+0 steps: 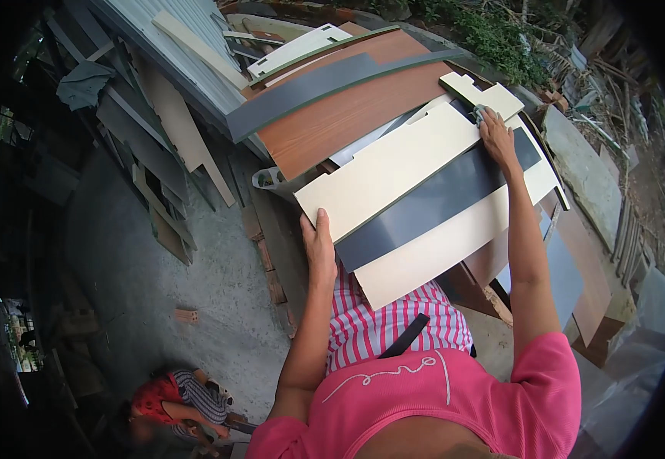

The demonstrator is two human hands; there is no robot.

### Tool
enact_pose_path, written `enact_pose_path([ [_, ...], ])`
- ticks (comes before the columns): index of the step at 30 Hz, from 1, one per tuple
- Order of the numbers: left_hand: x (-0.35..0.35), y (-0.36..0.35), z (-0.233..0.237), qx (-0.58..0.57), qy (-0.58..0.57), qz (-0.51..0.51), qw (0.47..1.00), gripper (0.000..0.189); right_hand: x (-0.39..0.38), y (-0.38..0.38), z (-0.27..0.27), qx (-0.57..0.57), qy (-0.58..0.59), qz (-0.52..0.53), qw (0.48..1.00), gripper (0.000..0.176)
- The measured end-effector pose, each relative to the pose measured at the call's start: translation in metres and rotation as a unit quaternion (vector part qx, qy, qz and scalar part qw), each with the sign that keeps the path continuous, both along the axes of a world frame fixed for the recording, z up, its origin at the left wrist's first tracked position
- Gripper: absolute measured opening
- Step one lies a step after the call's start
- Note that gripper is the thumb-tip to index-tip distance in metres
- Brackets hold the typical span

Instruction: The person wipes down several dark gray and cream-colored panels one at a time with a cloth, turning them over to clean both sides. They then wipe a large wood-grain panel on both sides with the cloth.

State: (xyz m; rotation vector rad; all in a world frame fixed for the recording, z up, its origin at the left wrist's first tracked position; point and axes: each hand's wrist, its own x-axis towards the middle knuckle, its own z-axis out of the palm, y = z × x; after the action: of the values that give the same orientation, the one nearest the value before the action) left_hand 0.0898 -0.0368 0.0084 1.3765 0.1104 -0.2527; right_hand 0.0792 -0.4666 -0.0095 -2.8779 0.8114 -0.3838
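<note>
A long cream board [394, 168] with notched edges lies slanting across the pile in front of me. My left hand [319, 243] grips its near left end, thumb on top and the other fingers hidden underneath. Towards the board's far right end, my right hand [495, 136] presses down with a small grey-green cloth [479, 115] bunched under its fingers. Below that board lie a dark grey board [424, 210] and another cream board [440, 249], both partly covered. A shorter notched cream piece [485, 96] sits just beyond my right hand.
Wood-brown panels [355, 103] and a curved grey strip [309, 88] are stacked behind. More boards [172, 115] lean at the left near corrugated metal sheeting [187, 46]. Another person [183, 402] is low on the concrete floor [218, 306] at lower left. Plants and scraps lie at upper right.
</note>
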Motion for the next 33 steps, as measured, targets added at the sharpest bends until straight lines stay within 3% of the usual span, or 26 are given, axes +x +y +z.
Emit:
enact_pose_path([
  [6,0.000,0.001,0.000,0.014,0.007,-0.002,1.000,0.055,0.021,-0.014,-0.011,-0.049,-0.010,-0.076,0.996,0.045],
  [16,0.000,0.001,-0.002,0.030,-0.005,-0.003,1.000,0.056,0.020,-0.003,-0.006,-0.062,0.001,-0.107,0.992,0.043],
  [25,-0.003,0.000,0.002,0.031,0.022,0.012,0.999,0.059,0.092,-0.018,-0.012,-0.072,0.021,-0.024,0.997,0.042],
  [33,-0.004,-0.002,0.007,0.068,0.015,0.021,0.997,0.063,0.141,-0.016,-0.005,-0.007,0.034,0.014,0.999,0.043],
])
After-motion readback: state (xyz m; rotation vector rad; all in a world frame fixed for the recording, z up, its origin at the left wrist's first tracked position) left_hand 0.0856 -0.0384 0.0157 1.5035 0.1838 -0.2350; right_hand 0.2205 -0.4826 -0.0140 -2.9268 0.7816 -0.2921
